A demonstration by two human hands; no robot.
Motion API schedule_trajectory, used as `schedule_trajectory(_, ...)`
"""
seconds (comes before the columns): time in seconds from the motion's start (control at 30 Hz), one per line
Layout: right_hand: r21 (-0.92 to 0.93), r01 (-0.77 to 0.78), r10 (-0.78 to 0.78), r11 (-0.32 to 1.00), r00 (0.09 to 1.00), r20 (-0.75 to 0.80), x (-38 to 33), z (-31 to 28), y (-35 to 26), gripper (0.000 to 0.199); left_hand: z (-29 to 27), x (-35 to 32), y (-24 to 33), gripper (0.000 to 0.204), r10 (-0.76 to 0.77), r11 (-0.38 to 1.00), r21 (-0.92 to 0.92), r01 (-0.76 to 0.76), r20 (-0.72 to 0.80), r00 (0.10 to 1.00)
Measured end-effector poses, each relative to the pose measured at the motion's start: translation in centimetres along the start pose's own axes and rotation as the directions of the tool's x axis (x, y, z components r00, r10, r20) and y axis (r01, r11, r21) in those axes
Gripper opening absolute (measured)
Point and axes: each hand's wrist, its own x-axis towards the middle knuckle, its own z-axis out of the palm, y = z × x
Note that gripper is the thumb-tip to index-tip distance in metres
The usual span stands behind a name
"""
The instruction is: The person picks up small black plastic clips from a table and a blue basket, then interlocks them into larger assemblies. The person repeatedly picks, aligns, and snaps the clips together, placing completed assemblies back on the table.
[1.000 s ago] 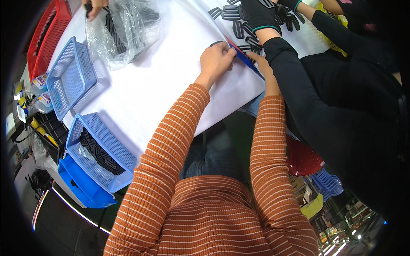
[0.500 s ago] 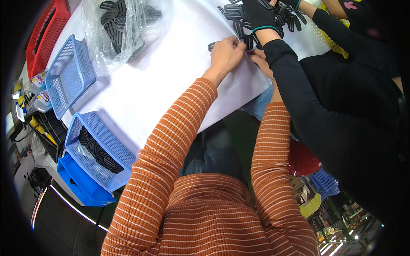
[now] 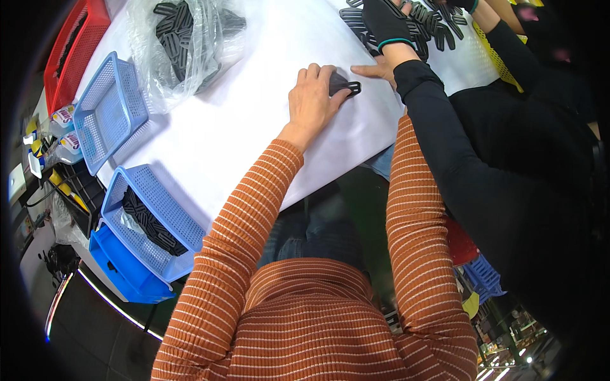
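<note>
My left hand [image 3: 311, 101] is over the white tabletop with its fingers curled round a small bunch of black slotted plastic pieces [image 3: 353, 87]; their looped ends poke out past the thumb. Just right of it, my right hand [image 3: 379, 69] reaches in beneath a co-worker's black sleeve, which hides part of it. One finger stretches toward the left hand, and nothing shows in its grasp. Beyond my hands lies a loose pile of the same black pieces [image 3: 438, 30], with the co-worker's black-gloved hand [image 3: 385, 24] over it.
A clear plastic bag [image 3: 213, 54] of black pieces stands at the far left. Along the left edge are a red basket [image 3: 71, 60], a light-blue basket [image 3: 81, 120], another blue basket [image 3: 166, 206] holding black pieces, and a bright-blue bin [image 3: 127, 270]. The co-worker's arm [image 3: 438, 127] crowds my right side.
My left hand has drawn back left and toward me from the pile with black pieces in it. My right hand has moved slightly farther away, its finger now extended.
</note>
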Motion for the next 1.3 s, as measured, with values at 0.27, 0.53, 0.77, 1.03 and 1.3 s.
schedule_trajectory(0.27,0.064,-0.022,0.013,0.998,0.991,0.136,1.2,-0.2,-1.1,0.045,-0.3,-0.9,-0.1,0.036,0.085,0.995,-0.058,-0.082,0.051,0.995)
schedule_trajectory(0.53,0.594,0.012,-0.047,0.804,0.998,0.044,3.9,1.0,-2.0,0.043,0.3,-1.3,-1.0,0.04,0.218,0.976,0.021,-0.218,-0.02,0.976)
schedule_trajectory(0.77,0.795,0.233,0.139,0.561,0.919,-0.368,4.9,-0.1,-1.4,0.038,-0.4,-2.2,-0.8,0.045,0.092,0.993,0.069,-0.093,0.012,0.996)
schedule_trajectory(1.03,0.301,0.027,0.041,0.953,0.975,-0.219,5.7,0.9,-4.2,0.043,2.4,-4.0,-4.4,0.044,0.23,0.963,0.165,-0.213,-0.092,0.969)
schedule_trajectory(1.3,0.686,-0.152,-0.007,0.711,0.975,0.223,7.5,1.5,-5.1,0.05,0.1,-4.3,-2.9,0.048,0.158,0.967,0.194,-0.166,0.052,0.986)
